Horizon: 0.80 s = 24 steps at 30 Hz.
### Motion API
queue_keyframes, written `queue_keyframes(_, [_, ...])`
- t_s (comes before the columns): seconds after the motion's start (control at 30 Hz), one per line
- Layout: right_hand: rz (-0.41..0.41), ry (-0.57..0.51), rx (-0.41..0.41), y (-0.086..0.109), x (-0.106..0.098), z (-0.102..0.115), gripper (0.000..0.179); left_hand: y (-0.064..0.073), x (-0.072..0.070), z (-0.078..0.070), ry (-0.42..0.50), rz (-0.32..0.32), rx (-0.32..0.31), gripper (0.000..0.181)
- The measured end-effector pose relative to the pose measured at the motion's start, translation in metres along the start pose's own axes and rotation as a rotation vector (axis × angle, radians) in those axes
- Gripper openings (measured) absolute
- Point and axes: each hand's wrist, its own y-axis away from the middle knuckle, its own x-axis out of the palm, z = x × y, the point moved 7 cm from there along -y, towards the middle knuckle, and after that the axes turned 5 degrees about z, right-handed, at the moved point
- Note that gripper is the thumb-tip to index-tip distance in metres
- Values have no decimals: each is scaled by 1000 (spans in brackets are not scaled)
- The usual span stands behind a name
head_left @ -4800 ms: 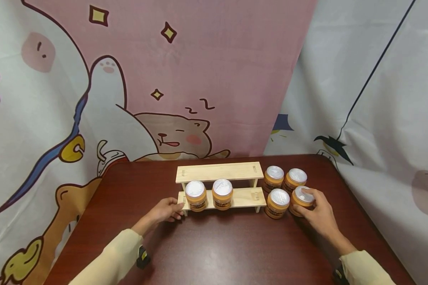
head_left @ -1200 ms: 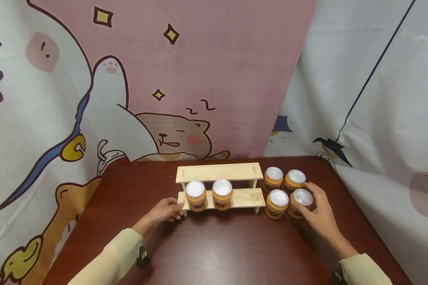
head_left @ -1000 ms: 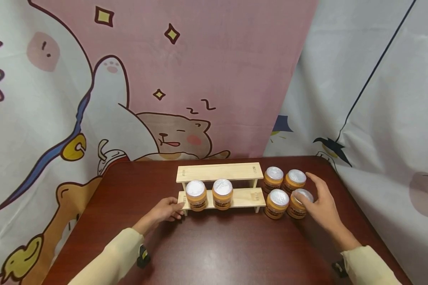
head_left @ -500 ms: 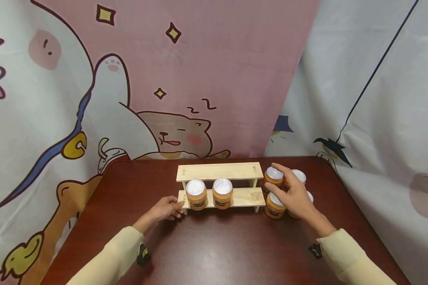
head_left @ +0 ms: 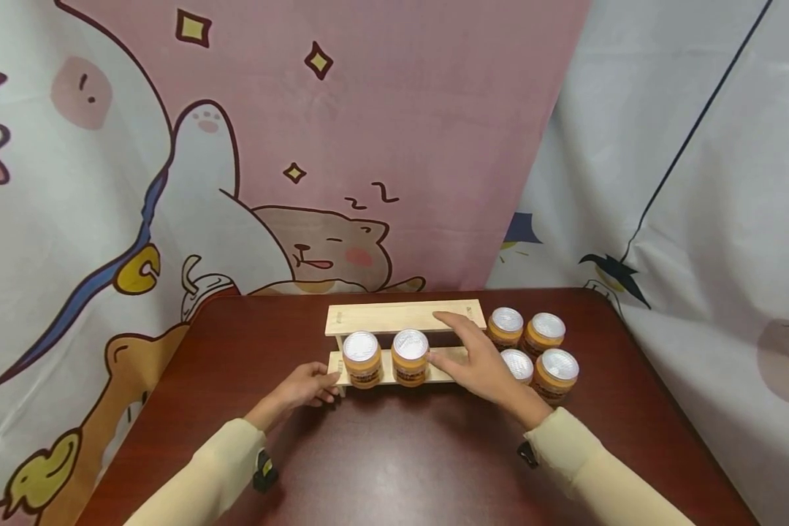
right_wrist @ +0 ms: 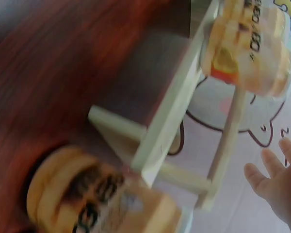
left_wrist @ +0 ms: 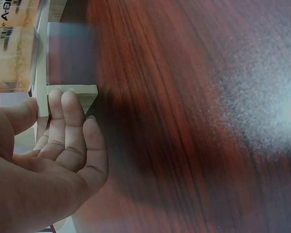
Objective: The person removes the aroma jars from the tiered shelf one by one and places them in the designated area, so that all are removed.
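A two-step wooden rack (head_left: 404,317) stands on the table, with two orange jars on its lower step: a left jar (head_left: 362,359) and a second jar (head_left: 410,358), both with silvery lids. My left hand (head_left: 305,386) grips the lower step's left end; in the left wrist view the thumb lies on top and fingertips press its end leg (left_wrist: 89,91). Fingers spread and holding nothing, my right hand (head_left: 483,364) hovers over the right part of the lower step, thumb tip right beside the second jar. In the right wrist view its fingertips (right_wrist: 254,172) are apart from the rack.
Several more jars stand grouped on the table right of the rack, among them a back jar (head_left: 544,333) and a front jar (head_left: 556,372). The dark red tabletop (head_left: 394,460) stretches before the rack. A printed cloth (head_left: 408,131) hangs behind.
My right hand first gripped the front-right jar in the group, let go, then moved left across the jars to the rack. That jar stays on the table. The left hand has kept its place.
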Motion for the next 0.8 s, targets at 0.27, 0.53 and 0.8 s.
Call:
queue_keyframes(0.27, [24, -10, -46, -9, 23, 3, 72, -1, 0, -2, -3, 5, 1, 27])
queue_keyframes(0.53, [21, -25, -70, -10, 35, 4, 72, 0, -1, -1, 2, 7, -7, 28])
queue_keyframes(0.8, [41, -10, -55, -7, 44, 5, 69, -1, -1, 1, -5, 11, -1, 27])
